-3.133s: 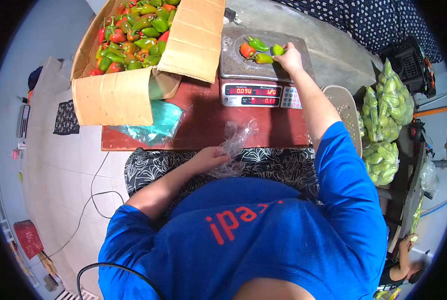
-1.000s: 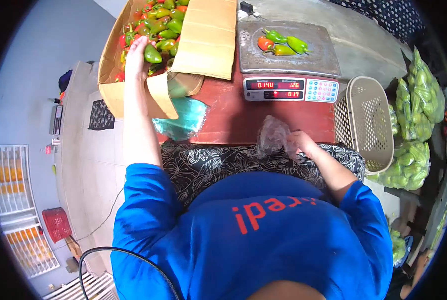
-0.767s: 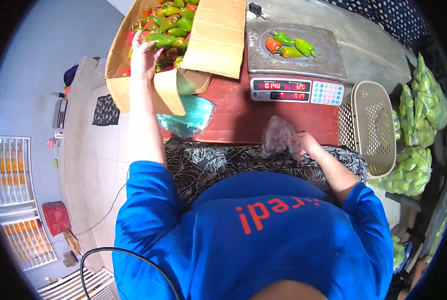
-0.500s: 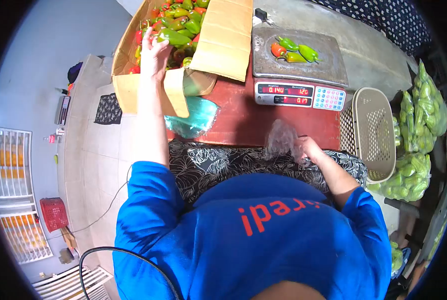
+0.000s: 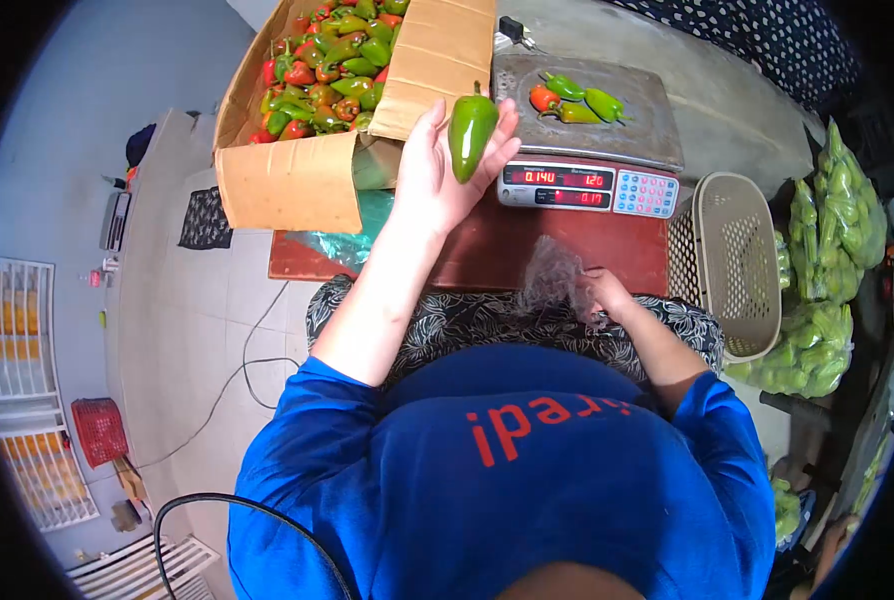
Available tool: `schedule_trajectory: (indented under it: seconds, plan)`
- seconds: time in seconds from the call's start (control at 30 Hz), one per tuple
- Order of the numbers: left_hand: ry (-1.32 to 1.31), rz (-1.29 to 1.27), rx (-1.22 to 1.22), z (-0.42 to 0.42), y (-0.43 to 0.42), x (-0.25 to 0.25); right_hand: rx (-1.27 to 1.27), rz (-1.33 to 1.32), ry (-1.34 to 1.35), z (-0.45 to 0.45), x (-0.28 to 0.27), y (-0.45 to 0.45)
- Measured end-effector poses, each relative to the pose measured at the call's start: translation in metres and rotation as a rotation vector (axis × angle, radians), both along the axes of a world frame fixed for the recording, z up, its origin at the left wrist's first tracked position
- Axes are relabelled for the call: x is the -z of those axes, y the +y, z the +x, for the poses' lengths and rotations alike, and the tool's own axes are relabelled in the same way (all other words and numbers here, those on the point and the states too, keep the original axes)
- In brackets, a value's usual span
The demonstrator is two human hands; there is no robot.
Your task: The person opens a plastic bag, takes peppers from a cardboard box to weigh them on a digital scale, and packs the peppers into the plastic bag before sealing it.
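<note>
The green pepper (image 5: 473, 135) is at upper centre of the frame, between the cardboard box and the scale. It lies lengthwise on the left hand (image 5: 441, 188), stem up and tip toward the palm; the thumb stands to the left of it and the fingers extend past it to the right, spread and not clenched. Its skin is smooth and glossy, dark green with bright highlights; the body is conical.

The right hand (image 5: 605, 293), right of centre, has its fingers closed on a crumpled, clear plastic bag (image 5: 554, 273).

Upper left: corrugated cardboard box (image 5: 289, 182), flaps folded outward, filled with red and green peppers (image 5: 345, 50). Upper right of centre: scale (image 5: 635, 128) with a scuffed metal plate bearing four peppers (image 5: 603, 103). Right: perforated plastic basket (image 5: 703, 240).
</note>
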State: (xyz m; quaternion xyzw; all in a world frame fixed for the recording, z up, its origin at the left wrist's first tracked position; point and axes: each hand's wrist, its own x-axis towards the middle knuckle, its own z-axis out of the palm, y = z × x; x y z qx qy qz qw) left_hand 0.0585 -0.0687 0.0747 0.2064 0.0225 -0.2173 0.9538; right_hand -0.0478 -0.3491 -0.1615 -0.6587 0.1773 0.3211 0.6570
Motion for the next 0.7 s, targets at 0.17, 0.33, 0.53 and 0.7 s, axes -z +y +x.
schedule_trajectory:
  seconds: [0.17, 0.33, 0.53, 0.7]
  plan:
    - [-0.070, 0.077, 0.010, -0.009, -0.006, 0.002, -0.018, -0.032, -0.012, 0.001, 0.006, -0.002]
    - [-0.215, 0.062, 0.071, -0.019, -0.007, 0.000, -0.003, -0.040, 0.007, 0.001, 0.001, 0.000]
    - [-0.241, -0.080, 0.105, -0.020, -0.010, -0.001, -0.007, -0.029, 0.026, 0.002, 0.002, -0.001]
    - [-0.221, -0.190, 0.163, -0.021, -0.012, -0.002, -0.021, -0.042, 0.026, 0.002, -0.005, 0.001]
